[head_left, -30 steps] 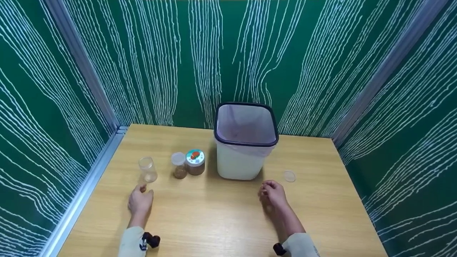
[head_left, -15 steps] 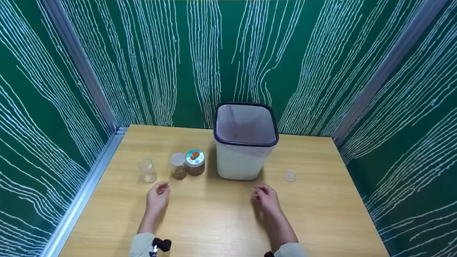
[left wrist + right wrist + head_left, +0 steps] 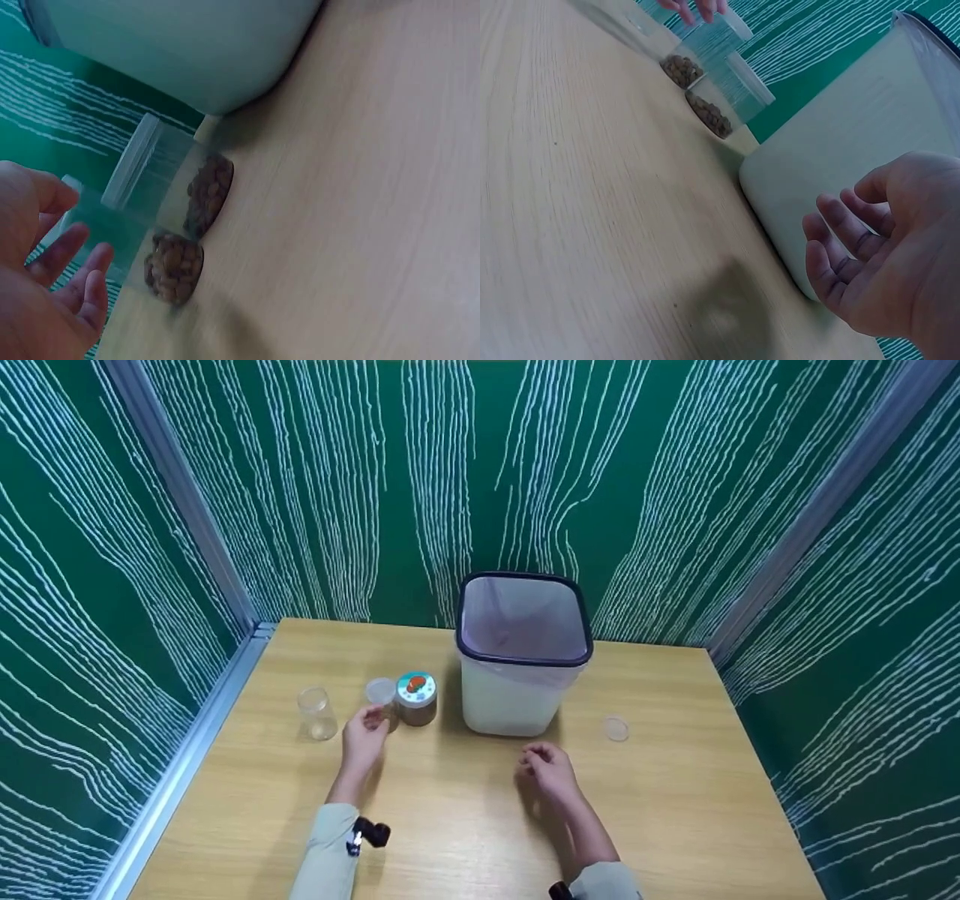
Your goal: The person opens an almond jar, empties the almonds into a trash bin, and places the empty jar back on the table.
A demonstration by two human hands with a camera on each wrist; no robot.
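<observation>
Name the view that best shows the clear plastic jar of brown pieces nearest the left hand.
Left wrist: the jar is largest, its brown pieces showing clearly. Head shows its lid, the left hand covering much below; right wrist shows it smaller.

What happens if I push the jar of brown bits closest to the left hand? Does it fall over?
The jar might tip if pushed near its top, because it looks taller than it is wide. The brown bits sit only in the bottom, which may help steady it. They look loose, so they'd probably slide about if it leaned.
</observation>
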